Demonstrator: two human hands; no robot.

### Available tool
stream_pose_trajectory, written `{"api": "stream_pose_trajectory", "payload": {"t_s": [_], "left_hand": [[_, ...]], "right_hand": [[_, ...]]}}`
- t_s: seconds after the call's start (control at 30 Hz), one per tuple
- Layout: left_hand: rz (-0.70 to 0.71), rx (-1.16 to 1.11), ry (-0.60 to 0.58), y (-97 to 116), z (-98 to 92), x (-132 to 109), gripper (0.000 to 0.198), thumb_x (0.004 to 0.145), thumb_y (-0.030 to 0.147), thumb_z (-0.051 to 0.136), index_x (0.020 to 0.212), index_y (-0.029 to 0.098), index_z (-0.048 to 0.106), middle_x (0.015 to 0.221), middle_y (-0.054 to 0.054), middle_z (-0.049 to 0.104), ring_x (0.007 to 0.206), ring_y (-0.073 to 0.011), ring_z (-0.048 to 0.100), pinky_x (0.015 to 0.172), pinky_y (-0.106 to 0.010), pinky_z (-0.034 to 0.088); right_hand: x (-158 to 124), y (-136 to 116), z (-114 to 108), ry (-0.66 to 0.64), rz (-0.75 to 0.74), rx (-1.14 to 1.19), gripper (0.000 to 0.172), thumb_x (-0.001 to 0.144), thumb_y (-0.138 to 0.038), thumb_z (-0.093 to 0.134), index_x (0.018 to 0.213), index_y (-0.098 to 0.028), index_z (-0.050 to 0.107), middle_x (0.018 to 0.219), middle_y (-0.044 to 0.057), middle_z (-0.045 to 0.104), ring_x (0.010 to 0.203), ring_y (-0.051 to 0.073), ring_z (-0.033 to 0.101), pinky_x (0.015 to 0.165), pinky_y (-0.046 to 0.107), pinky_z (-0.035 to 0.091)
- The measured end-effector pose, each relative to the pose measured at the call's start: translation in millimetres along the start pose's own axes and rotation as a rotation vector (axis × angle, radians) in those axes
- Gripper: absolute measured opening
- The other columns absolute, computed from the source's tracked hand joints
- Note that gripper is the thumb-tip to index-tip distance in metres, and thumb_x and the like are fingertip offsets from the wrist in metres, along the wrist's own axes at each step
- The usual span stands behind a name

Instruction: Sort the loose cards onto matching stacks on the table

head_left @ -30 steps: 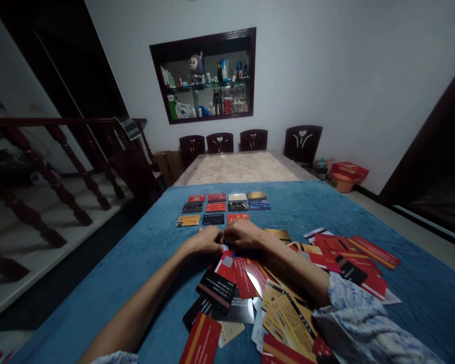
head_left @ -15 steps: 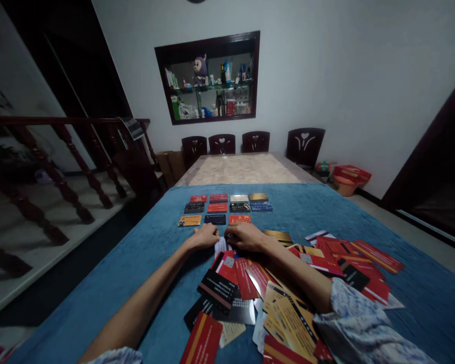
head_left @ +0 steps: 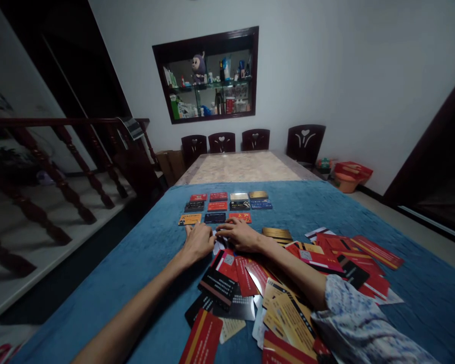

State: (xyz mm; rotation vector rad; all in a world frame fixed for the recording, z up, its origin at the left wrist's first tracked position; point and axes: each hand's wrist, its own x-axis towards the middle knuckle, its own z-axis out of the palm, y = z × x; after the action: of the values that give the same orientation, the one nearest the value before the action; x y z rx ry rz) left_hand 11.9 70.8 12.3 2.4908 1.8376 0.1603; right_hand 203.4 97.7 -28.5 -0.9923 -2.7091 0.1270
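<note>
My left hand (head_left: pixel 197 241) and my right hand (head_left: pixel 239 234) lie side by side on a blue cloth (head_left: pixel 144 253), fingers stretched forward and flat. Between them shows a small white card (head_left: pixel 217 246), partly hidden under my fingers. Just beyond my fingertips, three neat rows of cards (head_left: pixel 223 206) are laid out in a grid. A loose pile of red, black and gold cards (head_left: pixel 273 288) spreads under and around my right forearm.
The bare tabletop (head_left: pixel 242 167) runs beyond the cloth to several dark chairs (head_left: pixel 254 140). A wall niche (head_left: pixel 208 76) holds bottles and a plush toy. A wooden stair railing (head_left: pixel 60 151) stands left. A red basin (head_left: pixel 351 174) sits on the floor at right.
Both hands slid forward toward the card grid and their fingers flattened out from a curled, pinching pose. The white card between them moved along.
</note>
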Motion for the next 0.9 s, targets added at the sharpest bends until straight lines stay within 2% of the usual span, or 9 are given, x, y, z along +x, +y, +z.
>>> {"api": "stream_pose_trajectory", "payload": {"t_s": [0.1,0.23,0.37,0.6,0.77,0.9], "left_hand": [[0.019,0.042,-0.030,10,-2.0,-9,0.025,0.091,0.028,0.049,0.091,0.017,0.072,0.107,-0.015,0.070,0.114,-0.0332,0.056,0.099,-0.048,0.035],[-0.002,0.052,-0.062,24,-2.6,-16,0.029,0.090,0.032,0.051,0.099,0.013,0.071,0.113,-0.019,0.067,0.113,-0.0358,0.055,0.097,-0.051,0.036],[0.004,0.018,-0.073,33,0.9,-16,0.030,0.090,0.036,0.054,0.103,0.014,0.068,0.117,-0.018,0.066,0.116,-0.0353,0.053,0.098,-0.050,0.037],[0.043,-0.035,-0.065,23,3.7,-10,0.029,0.094,0.038,0.052,0.108,0.019,0.070,0.122,-0.014,0.063,0.119,-0.0344,0.050,0.097,-0.052,0.038],[0.038,0.023,-0.075,19,-1.1,-11,0.033,0.090,0.041,0.055,0.112,0.022,0.071,0.115,-0.015,0.061,0.116,-0.0350,0.053,0.099,-0.055,0.037],[0.021,0.049,-0.071,24,-0.2,-10,0.036,0.091,0.043,0.053,0.112,0.018,0.070,0.113,-0.017,0.062,0.114,-0.0336,0.055,0.098,-0.050,0.040]], "right_hand": [[-1,-2,-1,-0.031,0.014,-0.016,0.054,0.085,-0.014,0.055,0.136,-0.031,0.059,0.143,0.005,0.056,0.127,0.033,0.037,0.100,0.055,0.035],[-2,-1,-3,-0.003,0.050,-0.015,0.043,0.094,-0.028,0.052,0.136,-0.031,0.059,0.136,0.009,0.059,0.121,0.033,0.040,0.096,0.054,0.036],[-2,3,-2,0.027,0.070,-0.034,0.041,0.092,-0.034,0.059,0.132,-0.027,0.062,0.127,0.013,0.060,0.114,0.031,0.043,0.093,0.049,0.038],[-3,8,1,0.045,0.093,-0.041,0.040,0.092,-0.043,0.061,0.125,-0.022,0.065,0.117,0.013,0.059,0.106,0.028,0.045,0.085,0.041,0.040],[-2,11,4,0.072,0.076,-0.018,0.038,0.091,-0.041,0.064,0.122,-0.020,0.065,0.111,0.012,0.058,0.102,0.025,0.047,0.085,0.038,0.039],[-1,8,4,0.066,0.119,-0.015,0.033,0.092,-0.038,0.063,0.119,-0.019,0.066,0.107,0.011,0.058,0.100,0.024,0.049,0.083,0.036,0.038]]}}
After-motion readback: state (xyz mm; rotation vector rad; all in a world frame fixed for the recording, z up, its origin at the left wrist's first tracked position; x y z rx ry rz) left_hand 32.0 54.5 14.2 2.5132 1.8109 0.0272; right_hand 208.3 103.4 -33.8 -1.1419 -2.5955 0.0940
